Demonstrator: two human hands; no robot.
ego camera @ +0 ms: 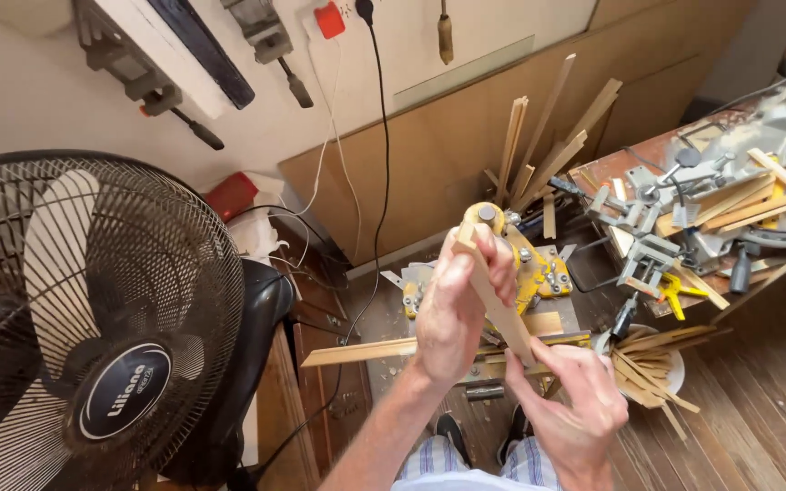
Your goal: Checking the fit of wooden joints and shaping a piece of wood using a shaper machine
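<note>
Both hands grip one wooden strip (495, 295): left hand (455, 309) at top, right hand (568, 400) at bottom; yellow tool (539, 268) just behind.

One label shows: a round black badge (125, 391) with pale lettering and a thin silver rim, fixed at the hub of the black wire-grille standing fan (11, 227) that fills the lower left of the view. It sits at the centre of the grille, where the wires run together, tilted slightly so the lettering slants upward to the right. No packages, signs or screens can be made out anywhere else among the tools, the wall or the floor.
</note>
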